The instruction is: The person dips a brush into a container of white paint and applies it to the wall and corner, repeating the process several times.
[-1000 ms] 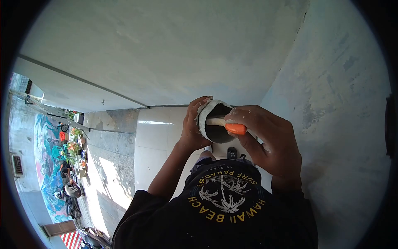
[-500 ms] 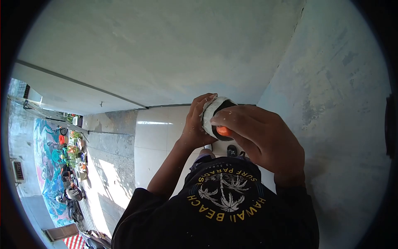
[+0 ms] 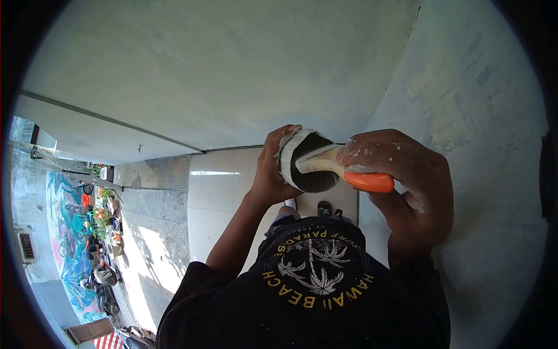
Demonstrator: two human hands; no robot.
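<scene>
Right fingers point(image 3: 378, 150) on orange-handled tool point(image 3: 331, 163), wall point(image 3: 244, 75) beyond

One container point(image 3: 314, 184): mouth partly blocked by orange-handled tool point(image 3: 366, 181); narrow gaps lay on either side of it. Left flank: obstructed by left hand point(image 3: 272, 168).

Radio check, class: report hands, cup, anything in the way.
Left hand gripping cup. Right hand gripping orange-handled tool, its far end inside the cup. Nothing seen in the tool's way.
</scene>
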